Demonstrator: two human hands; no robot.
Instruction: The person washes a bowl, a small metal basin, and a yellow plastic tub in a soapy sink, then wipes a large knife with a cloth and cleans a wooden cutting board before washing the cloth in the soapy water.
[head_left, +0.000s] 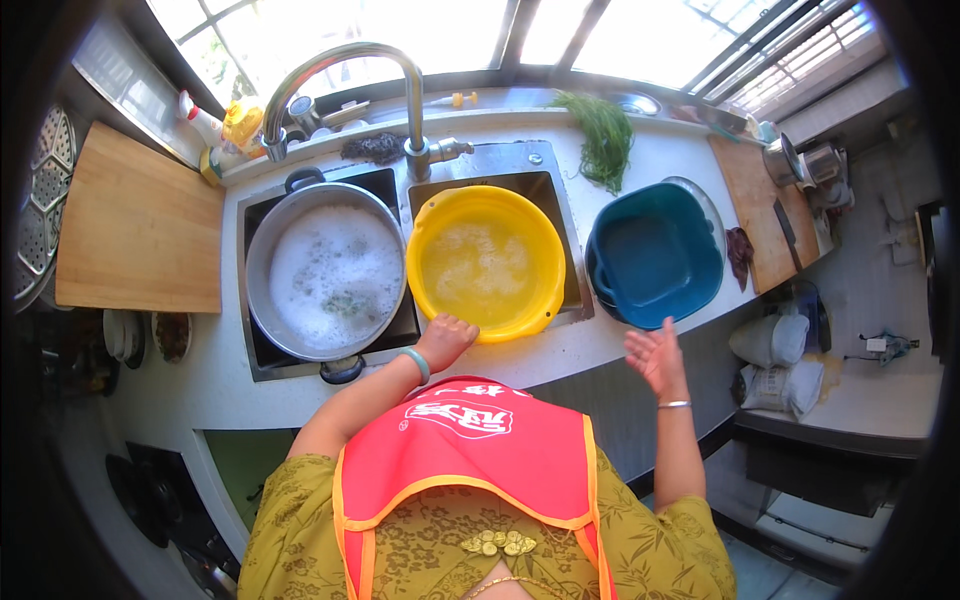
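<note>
My left hand (448, 339), with a pale green bangle at the wrist, has its fingers curled over the near rim of a round yellow plastic basin (551, 300). The basin sits over the right sink bowl and holds cloudy, slightly foamy water. To its left, a large two-handled metal pot (255, 277) full of white suds stands in the left bowl; something greenish shows in the foam. My right hand (658, 356), empty with fingers spread and palm up, is just in front of a blue-green plastic basin (652, 247) on the counter. That basin appears to hold clear water.
A curved faucet (416, 97) rises behind the sink. Green leafy stalks (604, 142) lie at the back right. A wooden board with a knife (785, 229) is farther right; another wooden board (139, 225) stands left. Bottles (244, 124) stand by the window.
</note>
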